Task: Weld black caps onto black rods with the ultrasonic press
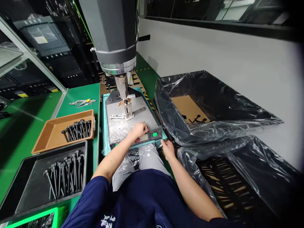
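My left hand [139, 130] rests over the front part of a machine's metal base plate [118, 128], its fingers curled in. Whatever it may hold is hidden. To the right of the plate's front corner is my right hand [168, 149], fingers closed near the edge; I cannot make out what is in them. A green button [155, 134] lies between the two hands. Farther back on the plate stands a small metal fixture [128, 111] with a black round-headed piece [125, 101] at its top. Directly above it hangs the machine's tapered metal tool [122, 86].
At left, a brown tray [48, 129] and a black tray [30, 177] hold several black long-stemmed parts. Pliers [83, 102] lie behind them. On the right are two bins lined with black plastic [228, 95], the farther containing cardboard [187, 106] and a few black parts.
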Demonstrator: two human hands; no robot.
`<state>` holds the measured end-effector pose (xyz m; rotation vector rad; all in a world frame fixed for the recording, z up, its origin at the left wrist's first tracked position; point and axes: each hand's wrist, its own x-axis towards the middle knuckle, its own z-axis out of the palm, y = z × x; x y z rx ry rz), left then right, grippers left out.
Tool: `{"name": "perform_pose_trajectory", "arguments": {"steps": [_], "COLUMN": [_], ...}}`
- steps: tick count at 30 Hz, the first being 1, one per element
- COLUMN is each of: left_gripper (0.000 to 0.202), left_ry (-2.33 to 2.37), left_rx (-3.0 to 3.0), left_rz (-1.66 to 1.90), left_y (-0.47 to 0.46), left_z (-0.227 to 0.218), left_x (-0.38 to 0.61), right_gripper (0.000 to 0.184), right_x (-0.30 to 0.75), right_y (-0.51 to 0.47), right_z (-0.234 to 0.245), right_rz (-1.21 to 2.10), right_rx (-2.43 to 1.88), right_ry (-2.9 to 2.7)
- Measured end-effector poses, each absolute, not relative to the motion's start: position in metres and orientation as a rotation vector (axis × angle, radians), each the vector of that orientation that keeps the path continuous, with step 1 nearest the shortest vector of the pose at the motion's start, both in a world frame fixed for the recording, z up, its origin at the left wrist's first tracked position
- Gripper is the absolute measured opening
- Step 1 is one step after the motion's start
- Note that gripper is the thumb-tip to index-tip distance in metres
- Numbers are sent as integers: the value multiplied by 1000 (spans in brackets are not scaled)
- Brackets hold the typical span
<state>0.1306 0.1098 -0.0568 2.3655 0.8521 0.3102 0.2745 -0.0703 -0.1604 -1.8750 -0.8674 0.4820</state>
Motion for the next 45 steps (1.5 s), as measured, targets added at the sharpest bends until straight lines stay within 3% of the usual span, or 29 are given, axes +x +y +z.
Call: {"name": "perform_pose_trajectory", "arguments": {"steps": [5, 12, 16, 19, 23, 30, 36, 41, 45], "left_gripper": [15, 19, 77, 97, 84, 59, 59, 51, 53], "left_ry": [864, 991, 805, 641, 478, 493, 574, 649, 648], "left_rx": [2133, 1826, 1481, 1329, 1182, 1085, 836, 711, 724], "left_rz": [403, 653, 615, 523, 507, 840, 694, 866, 1059], "left_y": [111, 129, 135, 139, 155, 189, 201, 209, 217], "left_z": [-20, 35, 62, 71, 60, 36, 30, 22, 23], "left_x": [94, 36, 6, -12, -19, -1, 4, 9, 12], "right_gripper": [53, 49, 33, 23, 19, 19, 50, 73, 55], "right_x": [245, 262, 266, 262, 254, 249, 242, 235, 234], "right_y": [-60, 27, 79, 108, 137, 169, 178, 173, 171], "right_z": [-136, -37, 17, 46, 66, 74, 84, 81, 71], "right_rz": [994, 989, 1056, 1201, 1285, 1443, 1523, 1717, 1770], "right_rx": [-1402, -1200, -1165, -1143, -1278, -1346, -1414, -1224, -1126], "right_ry": [-510, -638, -874, -986, -1038, -1184, -1445, -1660, -1718]}}
